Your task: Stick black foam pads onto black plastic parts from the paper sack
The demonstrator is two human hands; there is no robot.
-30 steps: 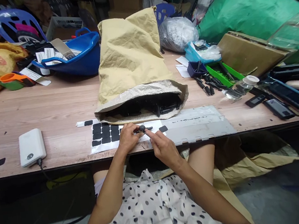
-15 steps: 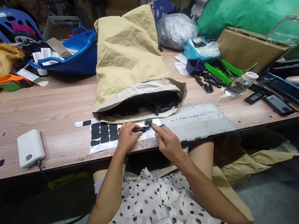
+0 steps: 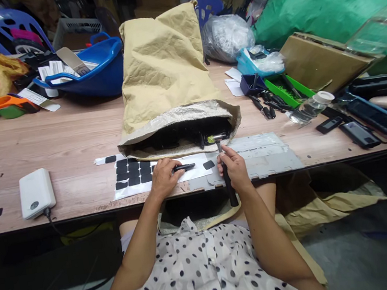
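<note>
So the left hand [image 3: 163, 176] is keeping its fingers clamped on one end of a slim black part [image 3: 186, 167], which is lying just over the sheet [image 3: 200, 169] near the front edge; can't tell if it's touching the paper. The right hand [image 3: 233, 164] is gripping a hammer [image 3: 229, 185], fingers wrapped round the handle. Its yellow-and-silver head is pointing away from the person, showing against the sack's mouth, and the handle's black end is sticking out past the table's edge.

Black stickers [image 3: 133, 174] are sitting in rows on the sheet, left of the left hand, with a lone sticker [image 3: 208, 164] lying between the hands. A grey board [image 3: 264, 156] is lying to the right. Right behind all that, the sack [image 3: 167, 66] is gaping toward the person, dark stuff inside. Further out on the tabletop [image 3: 79, 133], a white box [image 3: 36, 190] is sitting left, a bottle [image 3: 308, 109] right.
</note>
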